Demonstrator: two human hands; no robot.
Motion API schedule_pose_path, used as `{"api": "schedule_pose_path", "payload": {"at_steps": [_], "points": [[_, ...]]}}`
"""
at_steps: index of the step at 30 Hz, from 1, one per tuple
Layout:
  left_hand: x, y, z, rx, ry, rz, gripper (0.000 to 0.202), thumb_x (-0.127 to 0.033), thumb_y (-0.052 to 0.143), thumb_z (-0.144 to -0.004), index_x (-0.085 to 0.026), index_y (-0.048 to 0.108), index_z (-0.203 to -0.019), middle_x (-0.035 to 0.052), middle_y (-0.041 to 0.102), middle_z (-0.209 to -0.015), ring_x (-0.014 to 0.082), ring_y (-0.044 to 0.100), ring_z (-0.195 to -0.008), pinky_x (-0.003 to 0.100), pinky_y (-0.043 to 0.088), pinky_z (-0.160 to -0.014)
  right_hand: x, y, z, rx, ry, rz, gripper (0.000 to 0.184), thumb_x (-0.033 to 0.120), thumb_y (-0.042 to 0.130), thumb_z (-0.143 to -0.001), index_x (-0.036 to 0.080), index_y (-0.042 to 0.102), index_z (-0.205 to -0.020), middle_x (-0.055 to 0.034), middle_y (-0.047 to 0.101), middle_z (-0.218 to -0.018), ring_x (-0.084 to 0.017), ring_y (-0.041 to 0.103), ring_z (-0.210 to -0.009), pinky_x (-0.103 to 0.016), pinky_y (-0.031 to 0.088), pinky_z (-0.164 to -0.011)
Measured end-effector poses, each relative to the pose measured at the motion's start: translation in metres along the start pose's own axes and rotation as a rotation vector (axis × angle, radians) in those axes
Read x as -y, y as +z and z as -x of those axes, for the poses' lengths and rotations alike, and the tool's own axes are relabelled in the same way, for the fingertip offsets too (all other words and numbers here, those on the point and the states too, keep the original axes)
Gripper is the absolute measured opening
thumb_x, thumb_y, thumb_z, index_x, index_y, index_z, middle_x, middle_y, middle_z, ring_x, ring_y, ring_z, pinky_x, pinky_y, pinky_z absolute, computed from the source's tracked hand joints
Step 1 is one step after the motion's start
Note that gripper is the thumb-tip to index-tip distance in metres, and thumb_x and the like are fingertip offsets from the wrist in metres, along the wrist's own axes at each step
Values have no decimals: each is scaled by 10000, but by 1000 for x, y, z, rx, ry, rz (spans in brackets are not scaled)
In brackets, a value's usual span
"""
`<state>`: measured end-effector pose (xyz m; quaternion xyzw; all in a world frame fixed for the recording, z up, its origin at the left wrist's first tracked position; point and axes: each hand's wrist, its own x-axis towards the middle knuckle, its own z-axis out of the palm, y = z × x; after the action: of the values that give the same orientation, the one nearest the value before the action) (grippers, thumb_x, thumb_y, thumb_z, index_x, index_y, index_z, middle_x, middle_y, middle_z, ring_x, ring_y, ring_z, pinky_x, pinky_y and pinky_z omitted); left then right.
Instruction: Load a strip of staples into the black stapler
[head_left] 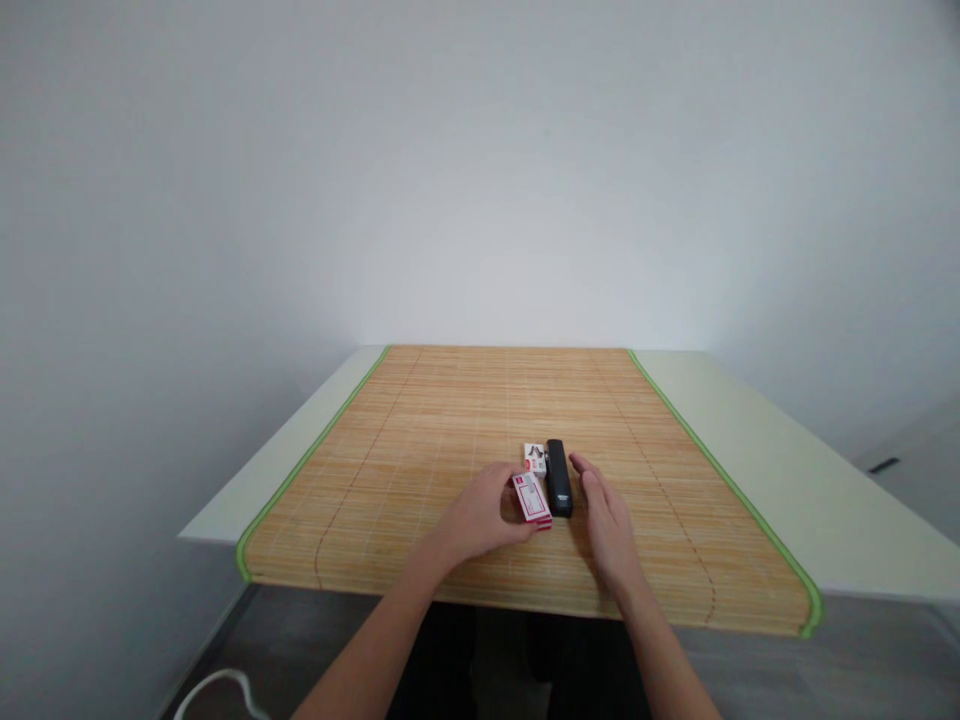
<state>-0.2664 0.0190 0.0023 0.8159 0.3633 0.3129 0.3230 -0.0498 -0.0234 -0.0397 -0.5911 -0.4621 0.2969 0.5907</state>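
A small white box with magenta edges (pixel 532 498) sits between the thumb and fingers of my left hand (pixel 486 515), its printed label facing up. Just to its right lies a black stapler (pixel 559 480), lengthwise away from me. A smaller white box with dark and red print (pixel 535 458), which looks like a staple box, rests behind the first box and against the stapler's left side. My right hand (pixel 609 520) is beside the stapler on its right, fingers stretched out and holding nothing. A narrow gap shows between that hand and the stapler.
A bamboo mat (pixel 450 400) with green edging covers the middle of a white table (pixel 739 450). Behind the table rises a plain white wall (pixel 480 200). A white cable (pixel 221 678) shows at the lower left, below the table's front edge.
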Motion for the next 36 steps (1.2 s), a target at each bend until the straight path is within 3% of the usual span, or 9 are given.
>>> {"api": "schedule_pose_path", "payload": {"at_steps": [6, 10, 13, 20, 25, 28, 31, 34, 36], "points": [[54, -47, -18, -292, -211, -314, 640, -461, 754, -815, -260, 584, -1398, 94, 615, -1252, 268, 585, -1171, 391, 444, -1046, 2, -1, 0, -11, 4, 11, 495, 564, 460, -992, 276, 671, -1335, -51, 630, -1436, -263, 526, -1382, -492, 307, -1240], [80, -57, -30, -325, -394, -567, 716, -563, 693, -837, -260, 530, -1465, 86, 587, -1140, 263, 583, -1103, 356, 428, -978, 2, 0, 0, -12, -3, 17, 493, 559, 476, -985, 270, 672, -1332, -61, 637, -1427, -269, 536, -1369, -503, 315, -1229], [81, -49, -31, -340, -397, -649, 751, -597, 662, -847, -275, 480, -1501, 83, 571, -1136, 264, 570, -1094, 340, 416, -949, 1, 0, -1, -16, -4, 15, 490, 549, 496, -978, 261, 669, -1335, -67, 636, -1427, -272, 539, -1364, -510, 325, -1221], [78, -35, -15, -412, -451, -699, 541, -591, 638, -871, -337, 631, -1348, 87, 542, -1109, 287, 560, -1045, 375, 417, -902, 1, 1, 0, -11, -13, 4, 464, 520, 523, -971, 261, 672, -1326, -70, 654, -1403, -269, 568, -1333, -500, 362, -1204], [57, -27, -10, -497, -439, -680, 578, -606, 610, -900, -300, 611, -1391, 118, 555, -1155, 320, 536, -1106, 429, 418, -946, -2, 6, 0, 27, -11, -38, 527, 532, 619, -905, 259, 643, -1355, -87, 652, -1401, -292, 587, -1311, -533, 420, -1164], [36, -14, -24, -399, -194, -518, 455, -502, 555, -967, -328, 617, -1383, 95, 591, -1266, 295, 532, -1201, 437, 391, -1061, -4, 8, 0, 19, -31, -28, 582, 536, 679, -855, 253, 636, -1361, -100, 649, -1403, -311, 582, -1319, -550, 429, -1158], [26, 2, -48, -141, 31, -315, 620, -461, 647, -907, -325, 501, -1494, 60, 606, -1388, 282, 528, -1278, 418, 376, -1121, -4, 8, 0, 12, -51, -14, 610, 538, 691, -839, 242, 632, -1368, -111, 655, -1390, -325, 590, -1311, -563, 433, -1155], [28, 10, -73, 54, 110, -318, 728, -455, 756, -799, -297, 531, -1474, 70, 617, -1410, 309, 535, -1273, 427, 377, -1115, -2, 8, 0, 7, -56, -3, 604, 536, 691, -830, 243, 642, -1356, -114, 663, -1375, -331, 586, -1315, -568, 431, -1156], [34, 12, -84, 76, 96, -401, 647, -480, 753, -799, -280, 609, -1397, 83, 657, -1344, 316, 541, -1243, 435, 366, -1107, 0, 9, 0, 14, -56, -2, 609, 522, 708, -815, 243, 641, -1353, -116, 659, -1379, -327, 583, -1316, -561, 429, -1157]]}}
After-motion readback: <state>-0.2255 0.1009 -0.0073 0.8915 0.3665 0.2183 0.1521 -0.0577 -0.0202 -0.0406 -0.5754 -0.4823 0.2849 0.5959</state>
